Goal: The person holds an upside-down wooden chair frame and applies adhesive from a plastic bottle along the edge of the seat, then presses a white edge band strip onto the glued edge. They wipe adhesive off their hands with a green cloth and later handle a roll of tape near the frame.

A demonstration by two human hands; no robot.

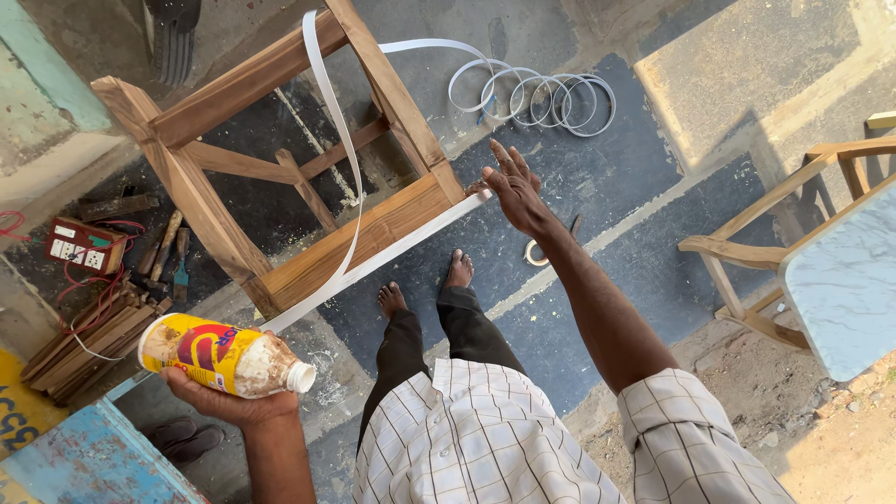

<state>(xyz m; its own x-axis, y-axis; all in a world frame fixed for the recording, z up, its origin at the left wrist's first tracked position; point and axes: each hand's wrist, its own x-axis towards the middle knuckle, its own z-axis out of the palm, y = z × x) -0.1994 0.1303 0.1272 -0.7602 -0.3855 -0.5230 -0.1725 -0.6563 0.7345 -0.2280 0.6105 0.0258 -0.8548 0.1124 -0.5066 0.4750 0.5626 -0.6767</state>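
Note:
My left hand [229, 399] grips a yellow plastic glue bottle [219, 356] with a white neck, held on its side at the lower left. My right hand [513, 191] is stretched out, fingers together, pressing the end of a white edge strip [373, 263] against the near rail of a bare wooden frame [359, 238]. The strip lies along that rail, and another length of it loops up over the frame's top [329, 103]. My bare feet [425, 285] stand just in front of the frame.
More white strip lies coiled [537, 93] on the dark floor behind the frame. A red socket box [84, 245], hand tools and stacked wood pieces [89, 341] sit at the left. A wooden chair frame and pale slab [831, 271] stand at the right. A blue surface [89, 462] is at the lower left.

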